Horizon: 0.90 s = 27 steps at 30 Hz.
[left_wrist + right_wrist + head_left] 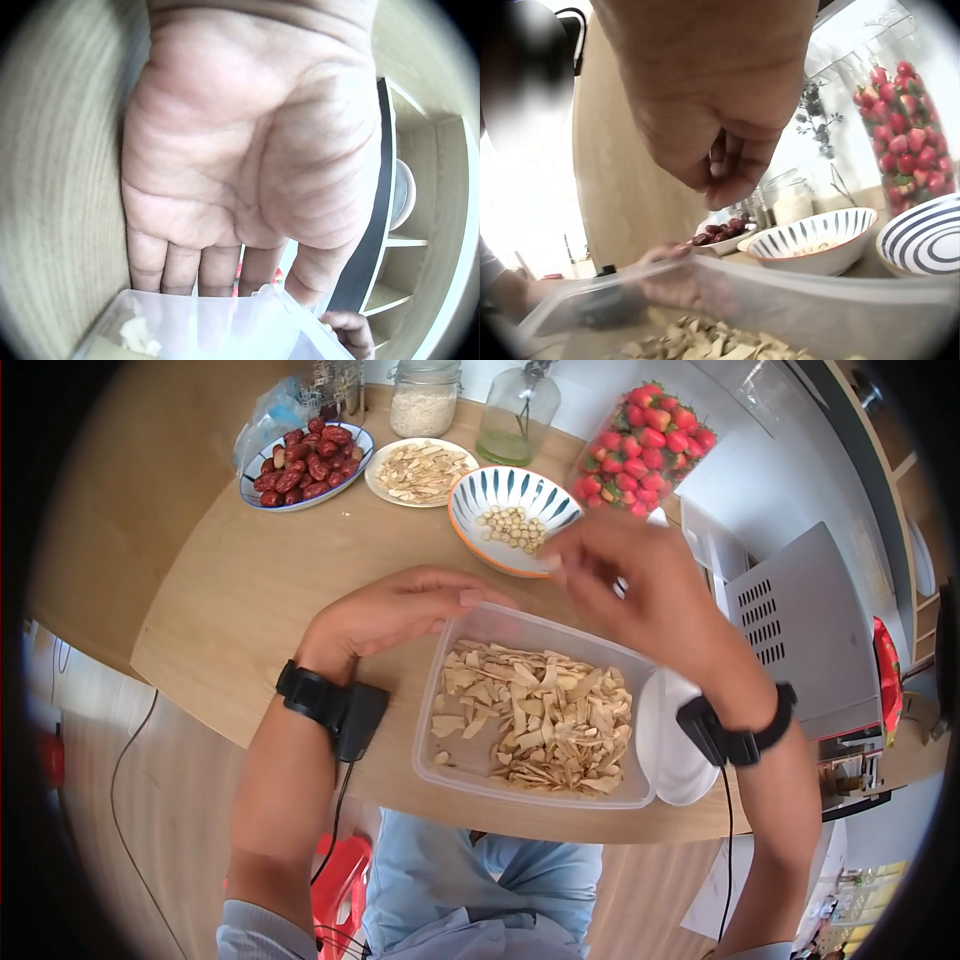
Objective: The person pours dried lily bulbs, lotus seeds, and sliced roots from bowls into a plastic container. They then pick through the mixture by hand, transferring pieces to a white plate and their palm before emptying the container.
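Observation:
A clear plastic box (535, 796) of pale dried slices (560, 720) stands at the table's front edge. My left hand (390, 608) is at its far left corner, thumb at the rim. In the left wrist view, the straight fingers (221, 270) of that hand lie against the outside of the box wall. Above the far side of the box hangs my right hand (640, 585), its fingertips drawn together with the thumb. The fingertips overlap the rim of a striped bowl (475, 500) holding pale round seeds (515, 528). I cannot tell whether a small piece is between them.
Behind are a plate of red dates (310, 465), a small plate of pale slices (425, 470), a lidded jar (423, 405), a glass vase (517, 420) and a clear container of strawberries (650, 445). A white lid (680, 745) lies right of the box, near a grey panel (805, 625).

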Tool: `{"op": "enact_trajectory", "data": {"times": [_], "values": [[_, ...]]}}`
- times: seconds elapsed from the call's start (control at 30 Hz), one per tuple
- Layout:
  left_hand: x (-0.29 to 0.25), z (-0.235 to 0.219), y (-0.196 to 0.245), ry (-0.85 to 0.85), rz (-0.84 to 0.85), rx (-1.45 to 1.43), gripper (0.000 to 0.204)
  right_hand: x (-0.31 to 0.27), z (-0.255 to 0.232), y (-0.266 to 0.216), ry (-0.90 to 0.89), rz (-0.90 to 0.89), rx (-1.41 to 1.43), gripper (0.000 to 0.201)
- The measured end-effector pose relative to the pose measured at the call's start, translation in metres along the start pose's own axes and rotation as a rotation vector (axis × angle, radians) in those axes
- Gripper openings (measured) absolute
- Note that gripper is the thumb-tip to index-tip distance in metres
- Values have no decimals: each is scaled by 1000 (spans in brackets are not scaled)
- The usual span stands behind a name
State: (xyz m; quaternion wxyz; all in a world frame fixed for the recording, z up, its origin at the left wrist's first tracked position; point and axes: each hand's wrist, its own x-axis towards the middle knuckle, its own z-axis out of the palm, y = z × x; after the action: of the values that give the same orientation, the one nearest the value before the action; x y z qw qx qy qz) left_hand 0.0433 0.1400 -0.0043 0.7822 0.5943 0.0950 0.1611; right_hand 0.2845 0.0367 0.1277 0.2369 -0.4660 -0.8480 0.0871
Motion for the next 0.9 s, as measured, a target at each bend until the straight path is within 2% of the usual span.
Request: {"op": "enact_trajectory", "data": {"times": [0.07, 0.17, 0.2, 0.27, 0.37, 0.47, 0.6, 0.77, 0.83, 0.9], "values": [[1, 0, 0, -28, -4, -9, 46, 15, 6, 24, 79, 83, -64, 18], [0, 2, 3, -29, -11, -34, 46, 21, 15, 38, 106, 98, -225, 15], [0, 2, 3, -20, -14, -30, 46, 18, 14, 35, 88, 159, -162, 15], [-3, 2, 3, 8, -19, -26, 47, 10, 4, -1, 46, 281, -35, 15], [-1, 3, 4, 15, -21, -25, 47, -12, -8, -25, -471, 101, 139, 10], [0, 1, 2, -19, -23, -41, 48, -36, 20, -17, -877, -65, 254, 11], [0, 1, 2, -13, -18, -35, 48, -33, 36, -28, -1129, 42, 186, 18], [-1, 1, 4, -15, -32, -41, 49, -46, 43, -14, -630, 6, 173, 28], [0, 1, 2, -16, -35, -46, 49, -43, 38, -15, -548, 33, 101, 31], [0, 0, 1, -12, -33, -36, 49, -31, 23, -30, -560, 103, 14, 33]]}}
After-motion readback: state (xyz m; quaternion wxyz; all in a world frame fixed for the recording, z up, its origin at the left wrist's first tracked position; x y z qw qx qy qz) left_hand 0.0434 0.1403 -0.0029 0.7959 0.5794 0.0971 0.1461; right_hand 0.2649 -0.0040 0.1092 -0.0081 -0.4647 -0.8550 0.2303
